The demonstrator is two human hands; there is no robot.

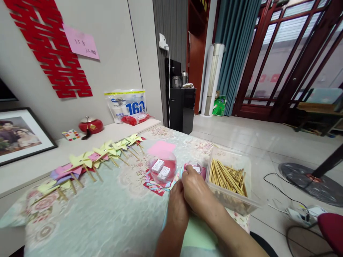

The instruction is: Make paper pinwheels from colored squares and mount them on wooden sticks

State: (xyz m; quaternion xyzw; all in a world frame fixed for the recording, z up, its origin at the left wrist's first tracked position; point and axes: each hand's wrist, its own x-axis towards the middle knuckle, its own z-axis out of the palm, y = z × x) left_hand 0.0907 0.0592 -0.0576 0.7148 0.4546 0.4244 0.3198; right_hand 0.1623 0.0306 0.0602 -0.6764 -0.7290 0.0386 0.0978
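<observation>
My left hand (177,203) and my right hand (195,185) meet at the table's front right, fingers closed and pressed together. Whatever they pinch is hidden behind the fingers and the backs of the hands. Pale green paper (199,232) lies below my right forearm. Left of the hands, a round clear container (170,161) holds two small white packets (162,172) and sits over scraps of coloured paper (155,188). Another small clear round container (198,167) shows just beyond my right hand. To the right is a clear plastic box (252,203) full of thin wooden sticks (223,175).
A row of paper pinwheels (80,159) on sticks lies along the table's left back side. A pink paper square (162,147) lies behind the round container. The ledge holds a picture frame (52,144), a red pot (91,126) and a white bag (124,105). Cables (284,192) cross the floor at right.
</observation>
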